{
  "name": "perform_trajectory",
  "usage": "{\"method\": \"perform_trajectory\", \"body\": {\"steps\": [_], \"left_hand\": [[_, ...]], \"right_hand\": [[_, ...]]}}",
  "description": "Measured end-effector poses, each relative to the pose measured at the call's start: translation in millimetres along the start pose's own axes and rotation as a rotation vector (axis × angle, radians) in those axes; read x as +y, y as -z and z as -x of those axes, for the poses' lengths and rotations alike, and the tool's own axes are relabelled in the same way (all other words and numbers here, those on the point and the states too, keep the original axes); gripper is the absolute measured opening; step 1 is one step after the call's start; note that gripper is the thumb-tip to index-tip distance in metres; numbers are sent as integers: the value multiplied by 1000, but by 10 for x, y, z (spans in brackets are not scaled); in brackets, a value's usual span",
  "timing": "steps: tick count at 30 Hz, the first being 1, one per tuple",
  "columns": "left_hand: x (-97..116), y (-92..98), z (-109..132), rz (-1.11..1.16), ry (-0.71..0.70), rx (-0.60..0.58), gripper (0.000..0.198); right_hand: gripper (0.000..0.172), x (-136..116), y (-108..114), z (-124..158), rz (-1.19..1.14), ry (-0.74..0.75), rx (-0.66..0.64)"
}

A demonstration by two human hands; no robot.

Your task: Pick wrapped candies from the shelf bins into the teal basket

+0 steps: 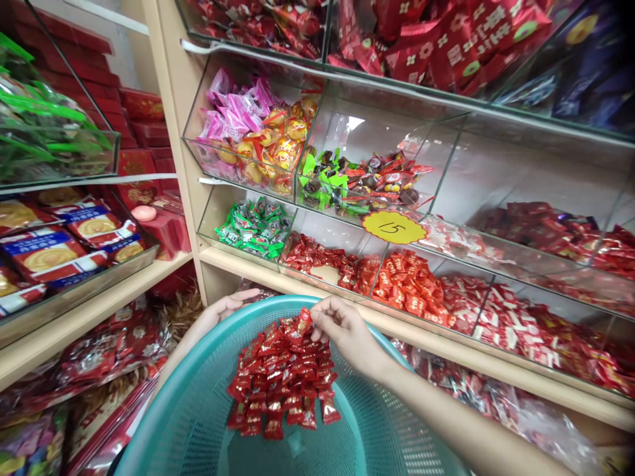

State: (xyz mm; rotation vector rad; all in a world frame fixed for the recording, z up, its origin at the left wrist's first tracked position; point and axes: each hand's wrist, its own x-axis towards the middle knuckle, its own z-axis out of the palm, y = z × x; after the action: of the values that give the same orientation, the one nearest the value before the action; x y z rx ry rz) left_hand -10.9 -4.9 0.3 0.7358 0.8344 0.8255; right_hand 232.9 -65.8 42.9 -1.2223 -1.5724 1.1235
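A teal plastic basket (pixel 208 396) is tilted toward me and holds a heap of small red wrapped candies (pixel 282 380). My left hand (pixel 225 306) grips the basket's far rim, fingers curled over the edge. My right hand (pixel 342 330) reaches over the heap and pinches one red candy (pixel 303 322) at its top between thumb and fingers.
Clear bins on the wooden shelf hold green candies (pixel 255 228), red candies (pixel 411 291), pink and yellow sweets (pixel 258 129) and mixed ones (pixel 367 182). A yellow price tag (pixel 393 227) reads 15. Biscuit packs (pixel 54 244) fill the left shelving.
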Motion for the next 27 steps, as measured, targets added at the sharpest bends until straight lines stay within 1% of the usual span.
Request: {"method": "perform_trajectory", "body": {"steps": [4, 6, 9, 11, 14, 16, 20, 27], "left_hand": [[34, -44, 8, 22, 4, 13, 56], [58, -69, 13, 30, 21, 25, 56], [73, -84, 20, 50, 37, 22, 58], [64, -74, 21, 49, 27, 13, 58], [42, -50, 18, 35, 2, 4, 59], [37, -45, 18, 46, 4, 5, 60], [53, -61, 17, 65, 13, 27, 56], [49, -68, 1, 58, 4, 40, 47]], "right_hand": [[35, 62, -7, -62, -231, -118, -37], [35, 82, -4, -97, -241, -137, -54], [32, 109, -17, -191, -59, -100, -93], [27, 127, -45, -288, 64, -66, -106], [15, 152, -110, -450, 195, -22, -90], [10, 164, -157, -538, 292, 8, -85], [11, 178, -222, -613, 429, 50, -113], [11, 175, -278, -600, 609, 63, -128]]}}
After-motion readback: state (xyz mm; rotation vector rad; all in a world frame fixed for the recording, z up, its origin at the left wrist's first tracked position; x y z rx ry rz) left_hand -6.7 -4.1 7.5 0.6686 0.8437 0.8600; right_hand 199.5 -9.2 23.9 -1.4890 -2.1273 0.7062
